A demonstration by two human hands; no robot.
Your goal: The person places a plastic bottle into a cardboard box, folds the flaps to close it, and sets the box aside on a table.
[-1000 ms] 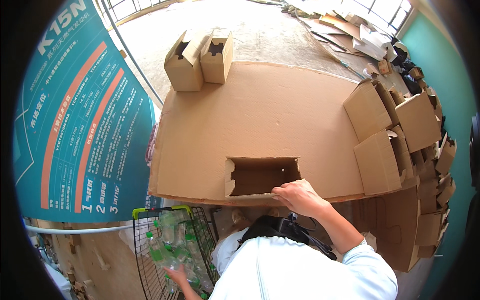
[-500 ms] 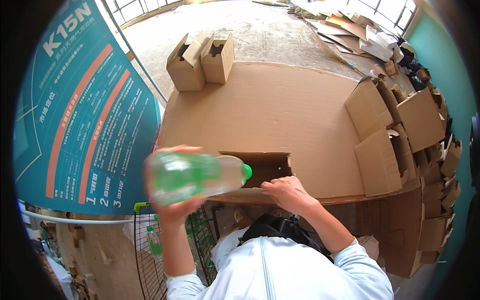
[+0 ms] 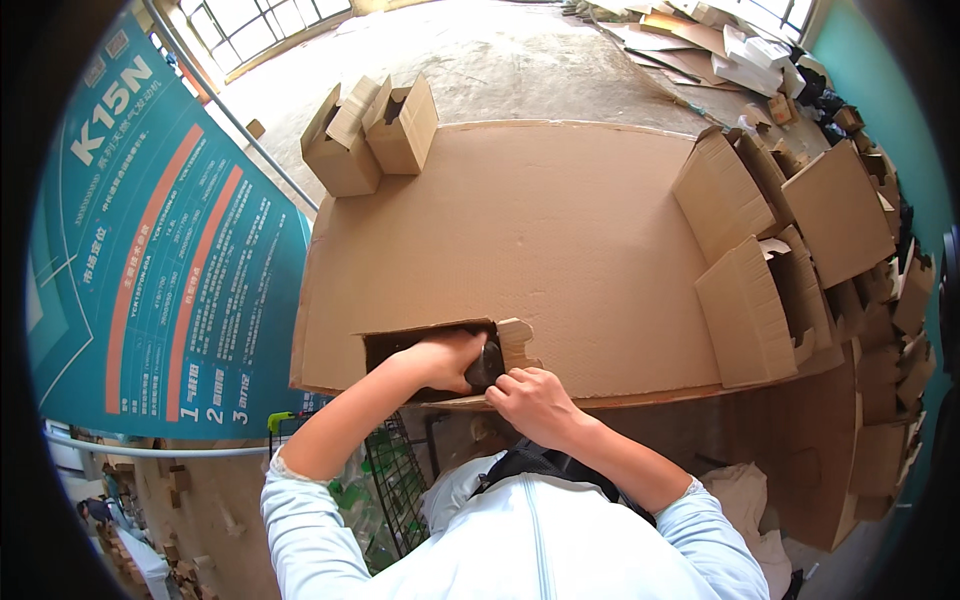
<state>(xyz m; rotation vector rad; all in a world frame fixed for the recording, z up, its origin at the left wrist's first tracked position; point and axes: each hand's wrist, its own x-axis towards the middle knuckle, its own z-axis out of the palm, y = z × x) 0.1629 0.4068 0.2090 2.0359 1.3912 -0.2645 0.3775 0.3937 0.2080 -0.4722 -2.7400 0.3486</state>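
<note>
Far left: a smooth teal banner point(image 3: 170, 280). Next, two small open cartons point(image 3: 345, 170) stood at the work surface point(image 3: 540, 230)'s far corner (flat matte cardboard, faintly marked). Nearer the person, a black wire cart point(image 3: 400, 485) held clear plastic bottles point(image 3: 352, 497). The left hand point(image 3: 450, 358) was inside the open box point(image 3: 383, 348) at the front edge; a glossy, rounded, dark-looking bottle point(image 3: 486, 366) sat in there just right of it, thumb side. Fingertips were hidden, so couldn't tell if they gripped it. Right of the bottle, a notched flap point(image 3: 516, 342) stuck out; the right hand point(image 3: 537, 405) pinched the box's near edge. Farther right: clustered corrugated boxes point(image 3: 745, 310), then a teal wall point(image 3: 870, 90).
</note>
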